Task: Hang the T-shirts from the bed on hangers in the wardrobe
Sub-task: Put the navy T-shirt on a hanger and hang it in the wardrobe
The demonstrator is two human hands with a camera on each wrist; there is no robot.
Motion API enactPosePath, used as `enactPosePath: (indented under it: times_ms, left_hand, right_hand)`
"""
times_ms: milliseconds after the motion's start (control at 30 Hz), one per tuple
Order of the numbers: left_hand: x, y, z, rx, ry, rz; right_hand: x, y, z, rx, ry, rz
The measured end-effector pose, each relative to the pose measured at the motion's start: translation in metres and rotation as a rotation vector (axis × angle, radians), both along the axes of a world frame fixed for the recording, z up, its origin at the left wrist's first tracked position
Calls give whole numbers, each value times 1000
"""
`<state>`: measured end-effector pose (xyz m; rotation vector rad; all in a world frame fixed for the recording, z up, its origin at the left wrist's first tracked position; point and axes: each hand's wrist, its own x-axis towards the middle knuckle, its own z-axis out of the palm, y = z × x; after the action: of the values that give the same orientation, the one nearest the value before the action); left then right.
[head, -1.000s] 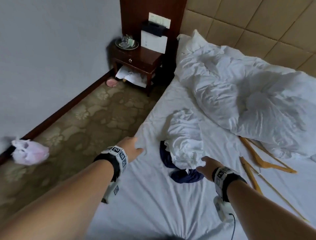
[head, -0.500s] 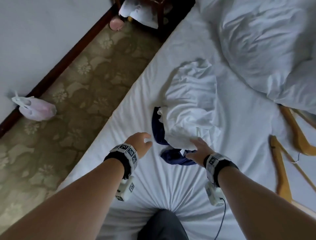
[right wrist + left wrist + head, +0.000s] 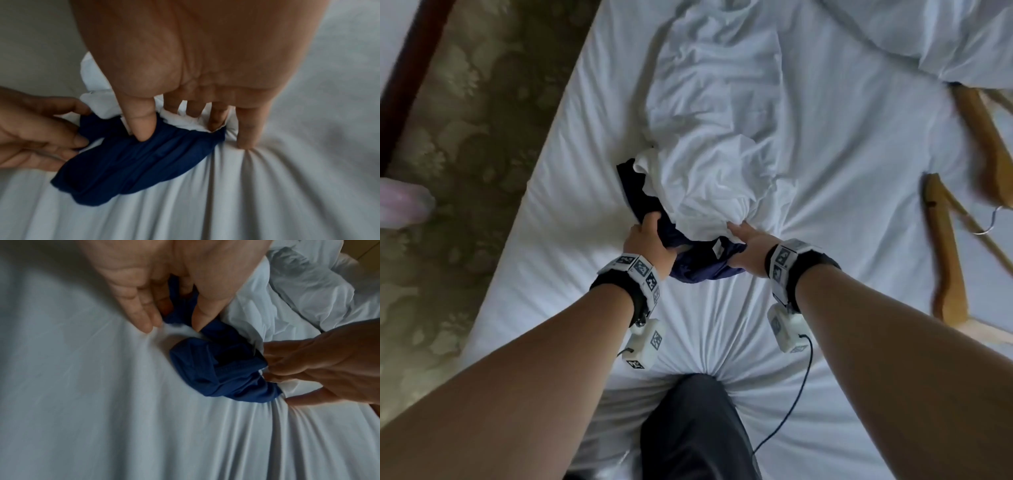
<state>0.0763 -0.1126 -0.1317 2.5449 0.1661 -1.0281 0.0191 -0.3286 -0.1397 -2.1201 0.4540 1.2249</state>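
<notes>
1. Navy T-shirt (image 3: 697, 267) and white T-shirt (image 3: 722, 185) are bunched together on the bed (image 3: 551, 222).
2. Navy is gripped by the left hand (image 3: 649, 240); both are pinched by the right hand (image 3: 748, 245).
3. Hangers (image 3: 945, 253) lie unused nearby; nothing is hung yet.

left hand (image 3: 650, 240) now grips navy T-shirt (image 3: 702, 267) | right hand (image 3: 748, 246) closed on white T-shirt (image 3: 709, 192)

Navy T-shirt (image 3: 698, 267) smooth matt cloth; white T-shirt (image 3: 715, 178) creased cloth; hangers (image 3: 945, 253) varnished wood.
</notes>
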Motion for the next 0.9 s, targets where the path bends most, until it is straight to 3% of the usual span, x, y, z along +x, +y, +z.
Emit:
enactPosePath:
  times_ms: [233, 467, 533, 600, 667, 833, 900]
  left_hand:
    - [-2, 0, -13, 145, -9, -182]
    - [-4, -2, -12, 179, 41, -214]
    - [-9, 0, -8, 189, 72, -225]
    - [-16, 4, 0, 185, 104, -229]
    - [-24, 10, 13, 147, 124, -191]
    - [-20, 26, 76, -47, 138, 65]
    - [-13, 32, 104, -123, 86, 142]
  right_hand:
    - [9, -11, 4, 28, 5, 36]
    - [5, -12, 1, 19, -23, 40]
    - [2, -13, 2, 1, -61, 3]
    - [-4, -12, 5, -14, -149, -161]
    - [-11, -10, 8, -52, -247, -267]
    - [-16, 1, 39, -133, -213, -189]
    - [-15, 2, 55, -165, -220, -233]
